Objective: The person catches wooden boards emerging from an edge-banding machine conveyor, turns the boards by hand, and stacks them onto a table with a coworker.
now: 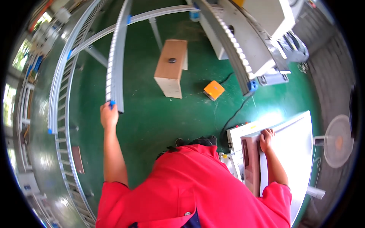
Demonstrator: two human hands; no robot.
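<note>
My left hand is closed round the near end of a grey roller rail, by its blue end cap. The rail has a row of white rollers along one side. On the right, my right hand has its fingers curled over the far edge of a brown panel-like piece. That piece stands against a large white surface. What lies under the right fingers is partly hidden.
Ahead on the green floor stand a wooden stool-like box with a dark round object on top and an orange foot pedal with a black cable. Another roller rail runs at the right, a roller conveyor at the left.
</note>
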